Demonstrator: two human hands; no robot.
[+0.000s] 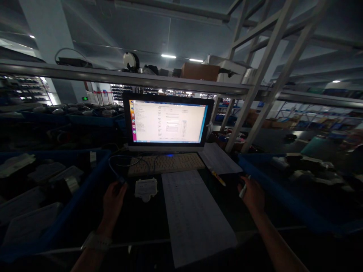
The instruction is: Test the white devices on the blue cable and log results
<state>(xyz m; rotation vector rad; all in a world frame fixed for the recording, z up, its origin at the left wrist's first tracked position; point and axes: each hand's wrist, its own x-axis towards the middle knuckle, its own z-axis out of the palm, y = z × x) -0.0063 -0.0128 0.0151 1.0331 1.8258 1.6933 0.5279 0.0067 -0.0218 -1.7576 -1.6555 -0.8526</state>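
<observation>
My left hand (113,198) is closed on the end of a blue cable (115,172) at the left of the desk. Just right of it lies a small white plastic housing (146,189) with tabs on its edges. In my right hand (253,194) is a white pen (243,190), held between thumb and fingers beside the right bin. A long printed sheet (193,211) lies between my hands, and a second paper (221,158) lies behind it. Near that one rests a yellow marker-like stick (218,178). The image is dark, so the cable's plug is hard to make out.
A lit monitor (170,121) stands behind a white keyboard (167,163). Blue bins, one on the left (96,177) and one on the right (263,160), hold several white and dark parts. Overhead runs a shelf (159,80) with a cardboard box (200,71); metal posts (255,90) rise at right.
</observation>
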